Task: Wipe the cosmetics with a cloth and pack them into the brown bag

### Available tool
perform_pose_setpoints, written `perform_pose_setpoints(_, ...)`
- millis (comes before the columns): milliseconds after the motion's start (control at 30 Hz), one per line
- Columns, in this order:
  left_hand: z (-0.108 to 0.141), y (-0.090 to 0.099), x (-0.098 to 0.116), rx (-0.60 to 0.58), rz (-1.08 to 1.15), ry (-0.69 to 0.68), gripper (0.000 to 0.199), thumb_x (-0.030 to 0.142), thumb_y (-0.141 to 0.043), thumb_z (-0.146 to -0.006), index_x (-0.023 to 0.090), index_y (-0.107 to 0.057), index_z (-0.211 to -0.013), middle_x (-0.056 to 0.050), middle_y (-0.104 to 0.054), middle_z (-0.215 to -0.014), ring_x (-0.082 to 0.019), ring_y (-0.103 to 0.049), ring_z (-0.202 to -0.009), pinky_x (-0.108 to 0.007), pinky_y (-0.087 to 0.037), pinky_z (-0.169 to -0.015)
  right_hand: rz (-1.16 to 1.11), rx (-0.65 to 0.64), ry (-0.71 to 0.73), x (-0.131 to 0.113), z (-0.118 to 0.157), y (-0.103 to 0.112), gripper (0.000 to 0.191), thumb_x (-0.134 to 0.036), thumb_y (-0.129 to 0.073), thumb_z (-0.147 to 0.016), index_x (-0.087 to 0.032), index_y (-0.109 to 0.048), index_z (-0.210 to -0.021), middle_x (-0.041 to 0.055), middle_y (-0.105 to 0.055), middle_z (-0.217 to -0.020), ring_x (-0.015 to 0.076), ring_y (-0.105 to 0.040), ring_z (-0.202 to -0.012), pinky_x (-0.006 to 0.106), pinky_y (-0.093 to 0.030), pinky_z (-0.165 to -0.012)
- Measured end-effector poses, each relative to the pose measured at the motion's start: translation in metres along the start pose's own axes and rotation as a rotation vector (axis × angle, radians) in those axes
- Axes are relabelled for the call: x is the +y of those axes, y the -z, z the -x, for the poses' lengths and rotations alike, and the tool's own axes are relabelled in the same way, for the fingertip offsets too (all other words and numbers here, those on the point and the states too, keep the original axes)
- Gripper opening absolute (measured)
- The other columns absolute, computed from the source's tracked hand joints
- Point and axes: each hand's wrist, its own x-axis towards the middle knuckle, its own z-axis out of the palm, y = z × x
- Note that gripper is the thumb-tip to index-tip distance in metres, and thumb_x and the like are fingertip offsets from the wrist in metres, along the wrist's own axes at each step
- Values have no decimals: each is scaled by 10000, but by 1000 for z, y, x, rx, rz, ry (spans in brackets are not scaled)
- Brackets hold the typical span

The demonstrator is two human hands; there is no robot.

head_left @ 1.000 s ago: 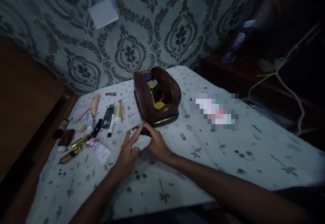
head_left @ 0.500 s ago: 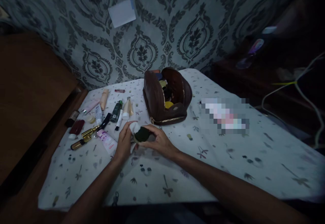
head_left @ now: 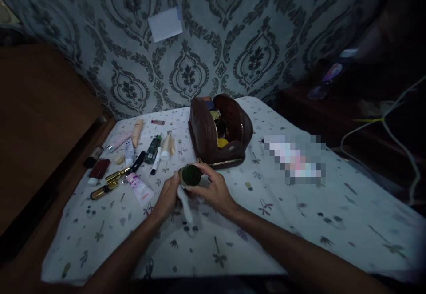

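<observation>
Near the middle of the patterned cloth, my right hand [head_left: 214, 190] grips a dark green round container [head_left: 192, 175] from its right side. My left hand [head_left: 167, 198] is closed at the container's left, with a white cloth or tissue [head_left: 185, 204] hanging down between the hands. Just behind them stands a brown zip bag [head_left: 203, 127], open at the top, with a yellow item [head_left: 222, 142] and other things inside. A pink and white tube [head_left: 140, 188] lies to the left of my left hand.
Several cosmetics lie at the left, among them a green bottle [head_left: 153, 148], a dark red tube [head_left: 99, 169] and a gold tube [head_left: 100, 192]. A blurred-out object [head_left: 293, 158] lies on the right. A bottle [head_left: 329, 75] and white cable [head_left: 396, 138] are beyond the table.
The white cloth has moved from the container's upper left to hang below it. The green container has shifted slightly right in my hands, and the view has tilted a little.
</observation>
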Motion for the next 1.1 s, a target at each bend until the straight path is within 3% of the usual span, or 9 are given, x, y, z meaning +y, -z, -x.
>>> perform_pose_setpoints(67, 1, 0, 0, -37, 9, 24, 725, 785, -296, -861, 170, -598, -625, -12, -552, -483, -141, -476, -432, -259, -389, -437, 51, 1, 29, -2, 2, 1, 472, -397, -808, -702, -211, -648, -1105, 67, -683, -1091, 235, -626, -1023, 377, -482, -931)
perform_pose_setpoints(300, -1, 5, 12, -28, -45, -64, 651, 785, -416, -821, 183, -552, -614, -14, -563, -568, -167, -523, -576, -284, -464, -581, 179, 61, 237, -25, 2, 21, 465, -396, -783, -760, -227, -620, -1161, 88, -668, -1134, 246, -624, -1052, 381, -502, -916)
perform_pose_setpoints(467, -16, -4, 50, -263, -214, -398, 405, 480, -547, -896, 169, -557, -636, -66, -634, -878, -184, -595, -827, -271, -480, -754, 254, 311, 289, -56, -17, 69, 403, -352, -783, -760, -232, -626, -1112, 71, -631, -1086, 228, -604, -1012, 355, -513, -852)
perform_pose_setpoints(567, -27, -21, 75, -289, -411, -521, 162, 316, -515, -913, 181, -599, -880, -48, -646, -890, -174, -620, -830, -246, -480, -730, 216, 368, 217, -73, -38, 96, 379, -393, -780, -743, -208, -636, -1040, 54, -644, -1008, 213, -618, -946, 350, -511, -842)
perform_pose_setpoints(633, -35, -35, 86, -312, -632, -595, 295, 224, -454, -922, 193, -548, -1201, -47, -661, -917, -176, -644, -809, -250, -492, -711, 198, 346, 172, -83, -54, 108, 375, -418, -772, -740, -188, -642, -1006, 49, -666, -972, 201, -630, -902, 339, -512, -826)
perform_pose_setpoints(700, -42, -45, 89, -279, -977, -636, 551, 141, -425, -902, 205, -358, -1445, -74, -674, -977, -198, -671, -776, -282, -507, -689, 215, 315, 160, -89, -68, 115, 372, -431, -764, -739, -175, -646, -983, 45, -679, -952, 189, -634, -870, 315, -512, -778)
perform_pose_setpoints(833, -49, -53, 79, -79, -1505, -623, 734, 55, -466, -840, 224, -243, -1517, -83, -682, -972, -226, -696, -685, -296, -509, -598, 342, 237, 188, -92, -91, 124, 390, -397, -749, -748, -173, -607, -1034, 19, -666, -909, 158, -611, -779, 269, -479, -672)
perform_pose_setpoints(933, -49, -51, 67, -27, -1592, -677, 746, 30, -496, -806, 222, -289, -1497, -57, -677, -932, -210, -702, -673, -252, -484, -533, 576, 109, 202, -86, -101, 129, 357, -325, -740, -762, -185, -593, -1056, 3, -653, -884, 161, -599, -763, 272, -451, -682)
perform_pose_setpoints(1100, -52, -47, 56, 4, -1586, -807, 697, 20, -483, -784, 168, -350, -1452, -20, -652, -852, -182, -686, -633, -234, -442, -455, 917, -170, 234, -76, -110, 133, 383, -202, -761, -719, -178, -614, -1072, 64, -646, -985, 248, -613, -938, 328, -438, -785)
